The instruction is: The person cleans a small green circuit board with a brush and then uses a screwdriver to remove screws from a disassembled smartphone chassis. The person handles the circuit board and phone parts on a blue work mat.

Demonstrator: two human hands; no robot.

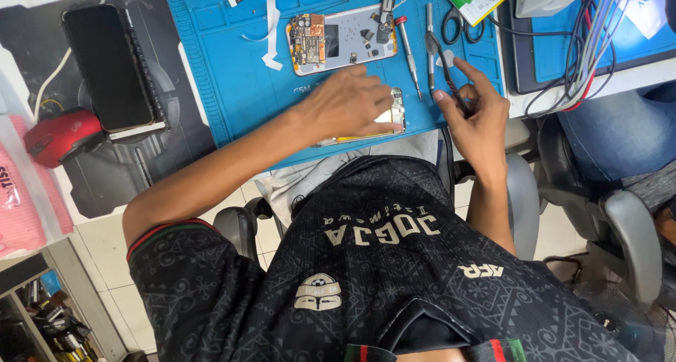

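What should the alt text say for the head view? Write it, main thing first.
A person's left hand presses on a phone part on a blue work mat, while the right hand holds tweezers. Behind lie an opened phone, a screwdriver and scissors; a black phone and red mouse sit off the mat.

Blue work mat, red mouse, black patterned shirt, pink packet

On the blue mat lie two opened phones, one screwdriver and one pair of scissors. One intact black phone and one red mouse sit beside it.
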